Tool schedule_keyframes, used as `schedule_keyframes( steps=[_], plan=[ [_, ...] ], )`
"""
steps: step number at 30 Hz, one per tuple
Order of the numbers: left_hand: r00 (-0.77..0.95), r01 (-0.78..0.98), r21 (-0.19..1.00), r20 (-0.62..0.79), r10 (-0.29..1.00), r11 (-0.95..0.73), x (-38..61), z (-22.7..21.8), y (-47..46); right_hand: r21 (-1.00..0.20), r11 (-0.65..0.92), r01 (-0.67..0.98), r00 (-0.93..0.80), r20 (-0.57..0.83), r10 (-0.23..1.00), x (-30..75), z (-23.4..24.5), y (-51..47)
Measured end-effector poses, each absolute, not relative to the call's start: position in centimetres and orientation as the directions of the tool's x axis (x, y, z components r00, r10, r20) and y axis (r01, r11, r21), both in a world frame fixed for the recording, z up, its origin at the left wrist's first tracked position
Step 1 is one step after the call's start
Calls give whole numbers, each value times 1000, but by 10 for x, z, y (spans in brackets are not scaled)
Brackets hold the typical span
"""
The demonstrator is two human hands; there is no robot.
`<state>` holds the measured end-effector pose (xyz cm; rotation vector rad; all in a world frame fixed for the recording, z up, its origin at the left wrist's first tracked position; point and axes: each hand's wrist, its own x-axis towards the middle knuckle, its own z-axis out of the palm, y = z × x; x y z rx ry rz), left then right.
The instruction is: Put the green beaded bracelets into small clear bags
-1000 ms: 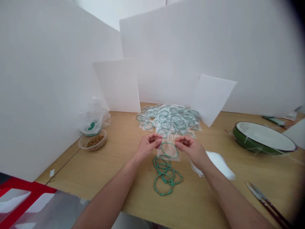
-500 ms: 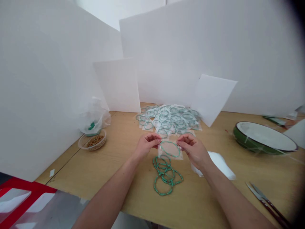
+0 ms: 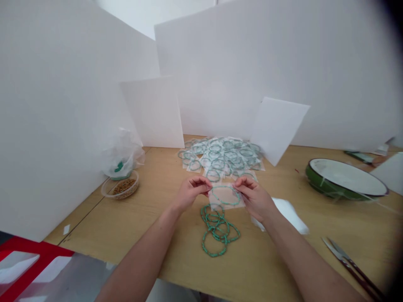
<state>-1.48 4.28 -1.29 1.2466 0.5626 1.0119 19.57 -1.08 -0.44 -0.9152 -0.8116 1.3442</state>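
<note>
Fingers of my left hand (image 3: 190,193) and right hand (image 3: 256,198) pinch opposite edges of the clear bag (image 3: 226,196) between them, bracelet (image 3: 224,196) inside.

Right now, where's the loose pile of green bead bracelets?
Head view: the loose bracelets lie mid table, just nearer the person than the clear bag pinched between left hand and right hand; heap of bagged bracelets beyond.

A pale wooden surface (image 3: 151,222) is walled in by tall white boards (image 3: 56,126) on the left and across the back, with two smaller boards (image 3: 154,111) leaning against them. The light is soft and even. A red frame (image 3: 37,251) shows below the surface's near left corner.
</note>
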Motion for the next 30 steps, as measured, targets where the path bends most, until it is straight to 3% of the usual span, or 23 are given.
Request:
schedule_keyframes(
  steps=[8, 24, 30],
  plan=[
    [501, -231, 963, 239, 832, -138, -17, -4, 37, -905, 2, -425, 52, -22, 998, 198, -5, -12],
    [481, -276, 953, 250, 841, -125, -19, -14, 42, -909, 24, -417, 10, 22, 1000, 200, -5, -13],
    [473, -271, 952, 263, 841, -145, -21, -10, 40, -942, 51, -332, 44, 38, 998, 202, 4, -16]
  ],
)
